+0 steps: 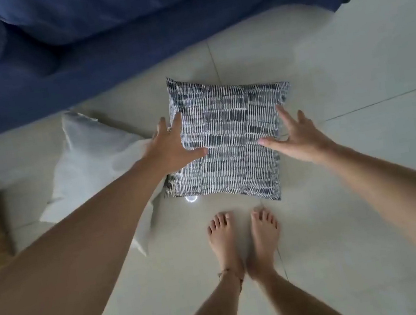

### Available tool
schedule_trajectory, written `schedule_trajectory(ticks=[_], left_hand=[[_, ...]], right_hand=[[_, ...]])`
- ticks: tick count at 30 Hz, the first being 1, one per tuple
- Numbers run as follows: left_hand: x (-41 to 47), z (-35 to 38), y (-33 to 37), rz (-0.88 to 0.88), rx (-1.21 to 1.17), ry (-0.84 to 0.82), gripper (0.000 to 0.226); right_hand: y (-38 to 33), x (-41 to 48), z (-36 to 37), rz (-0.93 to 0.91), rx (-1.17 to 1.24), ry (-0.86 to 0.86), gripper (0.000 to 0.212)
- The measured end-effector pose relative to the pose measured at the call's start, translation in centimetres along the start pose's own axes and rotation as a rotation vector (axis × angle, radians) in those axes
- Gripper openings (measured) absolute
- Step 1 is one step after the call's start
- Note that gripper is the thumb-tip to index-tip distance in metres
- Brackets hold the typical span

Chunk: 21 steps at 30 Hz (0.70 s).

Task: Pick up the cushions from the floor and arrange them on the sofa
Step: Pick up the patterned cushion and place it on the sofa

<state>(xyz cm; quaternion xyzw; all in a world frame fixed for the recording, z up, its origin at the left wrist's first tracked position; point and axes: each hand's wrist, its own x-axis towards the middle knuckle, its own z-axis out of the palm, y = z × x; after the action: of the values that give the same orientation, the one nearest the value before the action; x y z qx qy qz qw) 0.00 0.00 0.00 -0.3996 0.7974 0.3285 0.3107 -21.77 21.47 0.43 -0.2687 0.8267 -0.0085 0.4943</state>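
Early stage — left hand (173, 148) and right hand (295, 137), fingers spread, flank the blue-and-white patterned square cushion (228, 138) on the pale tiled floor (348, 57); plain grey cushion (89, 160) also grounded — navy fabric sofa (82, 68) shows none placed.

The patterned cushion (228, 138), navy with white dashes, lies flat on the pale tiled floor before my feet, a plain grey cushion (89, 160) lies partly tucked under its left edge, and the navy sofa (82, 68) stands just beyond both.
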Motion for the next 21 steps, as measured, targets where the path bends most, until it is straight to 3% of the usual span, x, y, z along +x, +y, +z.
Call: schedule_trajectory(ticks=[4, 11, 17, 21], left_hand=[[4.5, 3.0, -1.6, -0.128, -0.081, -0.052, 0.133], [9.4, 6.4, -4.0, -0.111, -0.2, -0.147, 0.145], [10.6, 6.8, -4.4, -0.01, -0.368, -0.107, 0.156], [9.6, 6.6, -3.0, 0.073, -0.245, 0.023, 0.149]], right_hand=[[1.4, 4.8, 3.4, 0.062, 0.091, -0.02, 0.123], [4.1, 10.3, 7.1, 0.052, 0.267, -0.017, 0.139], [3.8, 11.2, 7.0, 0.046, 0.365, -0.026, 0.142], [3.1, 10.5, 6.1, -0.016, 0.267, 0.045, 0.138]])
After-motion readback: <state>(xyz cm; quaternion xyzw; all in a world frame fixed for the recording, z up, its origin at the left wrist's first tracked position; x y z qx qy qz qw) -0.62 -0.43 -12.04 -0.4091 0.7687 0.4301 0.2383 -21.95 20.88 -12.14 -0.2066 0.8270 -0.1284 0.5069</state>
